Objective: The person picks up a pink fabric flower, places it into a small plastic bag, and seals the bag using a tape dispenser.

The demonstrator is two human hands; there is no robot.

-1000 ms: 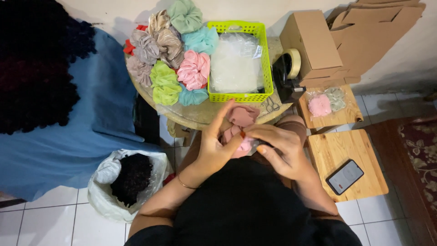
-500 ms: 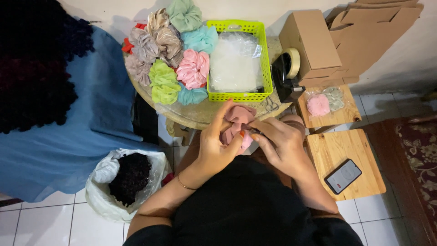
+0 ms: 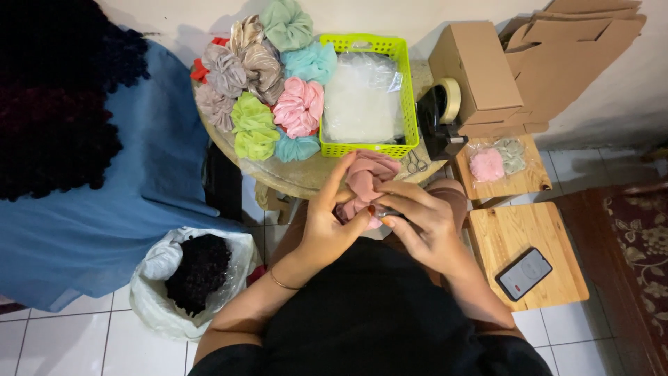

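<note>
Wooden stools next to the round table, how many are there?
2. One wooden stool beside the table holds a bag of scrunchies; the other wooden stool, nearer the person, holds a phone. More may be hidden.

A dusty-pink fabric scrunchie [image 3: 369,182], soft and gathered into rumpled folds, is bunched between the two hands. The left hand [image 3: 332,226] pinches its lower left side, the right hand [image 3: 424,221] closes on its lower right. Its upper folds rise free above the fingertips, loosely crumpled rather than flat.
</note>
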